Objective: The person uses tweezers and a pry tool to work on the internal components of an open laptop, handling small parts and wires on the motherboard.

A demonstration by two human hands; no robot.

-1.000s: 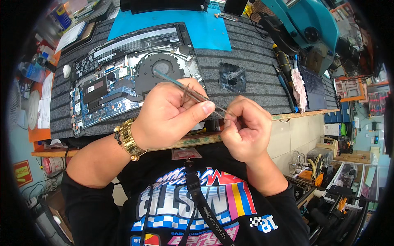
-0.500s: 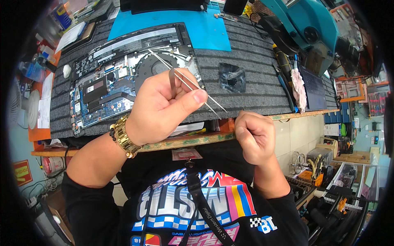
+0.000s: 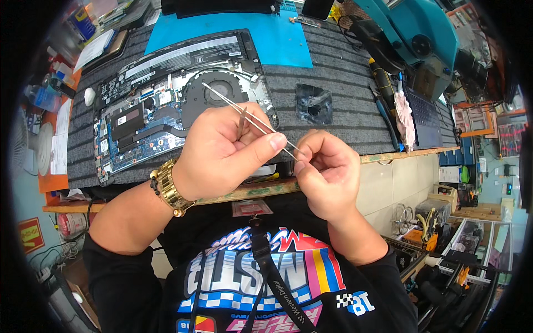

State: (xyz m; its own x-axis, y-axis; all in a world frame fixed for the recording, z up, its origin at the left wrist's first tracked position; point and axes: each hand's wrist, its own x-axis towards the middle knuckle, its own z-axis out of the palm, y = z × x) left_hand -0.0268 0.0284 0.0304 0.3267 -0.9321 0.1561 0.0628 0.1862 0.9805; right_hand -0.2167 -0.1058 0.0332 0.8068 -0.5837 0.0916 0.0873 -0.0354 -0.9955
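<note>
My left hand (image 3: 233,150) is closed on a pair of long silver tweezers (image 3: 222,95) and also grips a short dark flat piece (image 3: 242,119), too partly hidden to name. The tweezers slant over an opened laptop (image 3: 127,122) with its battery, board and round fan (image 3: 211,94) showing. My right hand (image 3: 327,166) is closed, thumb and forefinger pinched at the tweezers' lower tips; I cannot make out anything small between them. A small black, smudged square pad (image 3: 314,102) lies to the laptop's right on the striped grey mat (image 3: 344,83).
A blue mat (image 3: 283,39) lies behind the laptop. On the right stand a teal microscope (image 3: 422,33), hand tools (image 3: 383,111) and another laptop (image 3: 425,116). Papers and bottles (image 3: 44,97) line the left. The wooden bench edge (image 3: 261,188) runs before me.
My right hand moved away rightward from the tweezer tips half a second ago and is now back at them. My left hand, still holding the tweezers, has shifted slightly.
</note>
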